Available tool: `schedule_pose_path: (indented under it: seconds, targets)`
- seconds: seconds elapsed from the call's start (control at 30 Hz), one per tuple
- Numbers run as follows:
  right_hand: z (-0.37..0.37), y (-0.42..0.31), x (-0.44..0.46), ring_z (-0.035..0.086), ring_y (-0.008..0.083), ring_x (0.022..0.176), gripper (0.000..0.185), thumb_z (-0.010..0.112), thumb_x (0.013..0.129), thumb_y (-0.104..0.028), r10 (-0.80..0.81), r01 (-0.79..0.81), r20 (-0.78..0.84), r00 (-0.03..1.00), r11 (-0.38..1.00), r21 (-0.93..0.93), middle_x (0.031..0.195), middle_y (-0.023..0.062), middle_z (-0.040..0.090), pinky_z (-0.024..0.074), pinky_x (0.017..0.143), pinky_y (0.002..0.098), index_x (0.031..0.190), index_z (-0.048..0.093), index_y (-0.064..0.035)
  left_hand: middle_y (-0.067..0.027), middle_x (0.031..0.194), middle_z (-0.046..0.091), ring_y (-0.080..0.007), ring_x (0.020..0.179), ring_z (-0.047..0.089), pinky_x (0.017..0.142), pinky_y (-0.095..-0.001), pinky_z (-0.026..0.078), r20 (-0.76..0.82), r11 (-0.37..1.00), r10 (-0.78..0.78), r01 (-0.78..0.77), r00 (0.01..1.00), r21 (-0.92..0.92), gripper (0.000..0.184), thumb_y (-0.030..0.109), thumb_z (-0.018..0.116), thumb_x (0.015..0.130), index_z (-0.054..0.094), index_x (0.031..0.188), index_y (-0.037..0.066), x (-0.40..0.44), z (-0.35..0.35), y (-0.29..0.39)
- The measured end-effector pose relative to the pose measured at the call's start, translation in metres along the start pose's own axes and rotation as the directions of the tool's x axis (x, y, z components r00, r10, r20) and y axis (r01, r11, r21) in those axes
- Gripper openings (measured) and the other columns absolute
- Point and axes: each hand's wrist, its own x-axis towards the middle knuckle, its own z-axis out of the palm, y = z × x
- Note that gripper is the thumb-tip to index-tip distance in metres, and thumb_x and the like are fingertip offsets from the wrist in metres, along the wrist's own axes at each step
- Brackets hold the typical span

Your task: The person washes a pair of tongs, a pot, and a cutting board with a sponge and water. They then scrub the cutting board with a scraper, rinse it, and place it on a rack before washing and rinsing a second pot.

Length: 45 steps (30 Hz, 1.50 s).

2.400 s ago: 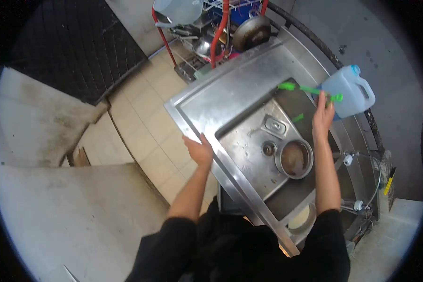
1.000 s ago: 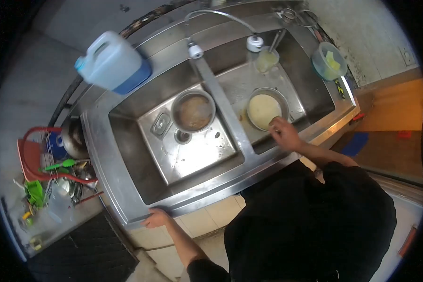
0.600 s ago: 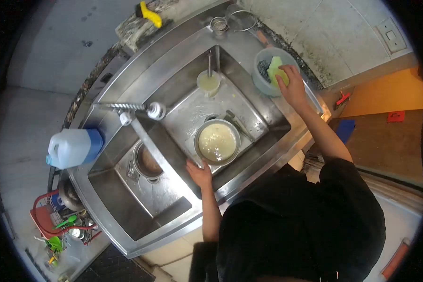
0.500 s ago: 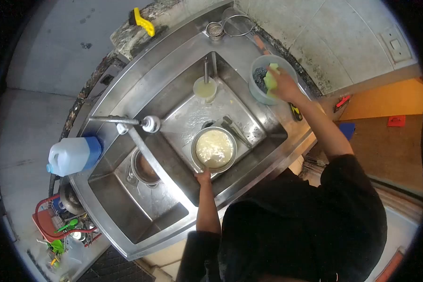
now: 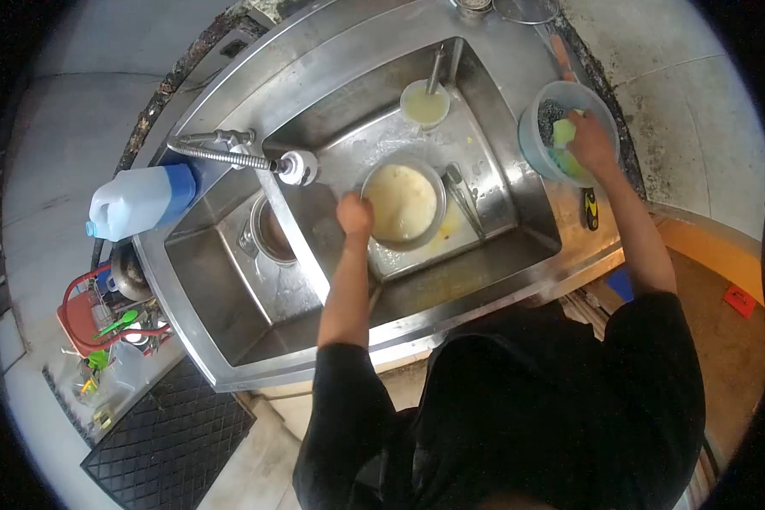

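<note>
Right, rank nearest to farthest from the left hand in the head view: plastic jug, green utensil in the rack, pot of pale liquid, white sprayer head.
1. Pot of pale liquid: right basin, at the left hand.
2. White sprayer head: up and left.
3. Plastic jug: farther left.
4. Green utensil: lower left, in the rack.

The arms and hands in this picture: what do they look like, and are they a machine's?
They are a person's. The left hand and right hand are bare, with no gloves, and the forearms show no cables or markings. The black sleeves look plain and end near the elbows. Any rings are too small to tell.
</note>
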Motion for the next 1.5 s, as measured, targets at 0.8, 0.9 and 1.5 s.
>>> schedule_pose_path:
  seconds: [0.8, 0.9, 1.5]
  targets:
    - [-0.008, -0.022, -0.060, 0.051, 0.0368, 0.096, 0.047, 0.064, 0.065, 0.001, 0.114, -0.031, -0.399, 0.910, 0.978, 0.208, 0.104, 0.0168, 0.046, 0.0430, 0.082, 0.0401, 0.111, 0.054, -0.0048, -0.0135, 0.110, 0.051, -0.0330, 0.105, 0.048, 0.084, -0.0428, 0.044, -0.060, 0.933, 0.353, -0.347, 0.934, 0.098, 0.019, 0.014, 0.062, 0.063, 0.064, 0.080, 0.006, 0.087, -0.032, 0.038]
    - [-0.016, -0.029, -0.063, 0.052, 0.0366, 0.096, 0.046, 0.063, 0.066, 0.000, 0.159, -0.076, -0.319, 0.934, 0.963, 0.259, 0.105, 0.0170, 0.047, 0.0429, 0.082, 0.0406, 0.111, 0.054, -0.0049, -0.0177, 0.114, 0.048, -0.0355, 0.104, 0.048, 0.085, -0.0438, 0.043, -0.073, 0.917, 0.397, -0.398, 0.915, 0.002, 0.029, 0.017, 0.069, 0.060, 0.065, 0.087, 0.005, 0.084, -0.049, 0.040]
    - [-0.007, -0.030, -0.061, 0.054, 0.0358, 0.099, 0.048, 0.067, 0.069, -0.008, 0.234, -0.179, -0.317, 0.919, 0.965, 0.193, 0.111, 0.0164, 0.050, 0.0454, 0.081, 0.0423, 0.115, 0.055, -0.0107, -0.0274, 0.118, 0.039, -0.0393, 0.112, 0.042, 0.094, -0.0467, 0.036, 0.413, 0.993, 0.015, -0.062, 0.911, 0.101, 0.127, 0.053, 0.080, 0.049, 0.009, 0.144, 0.005, 0.113, -0.067, 0.028]
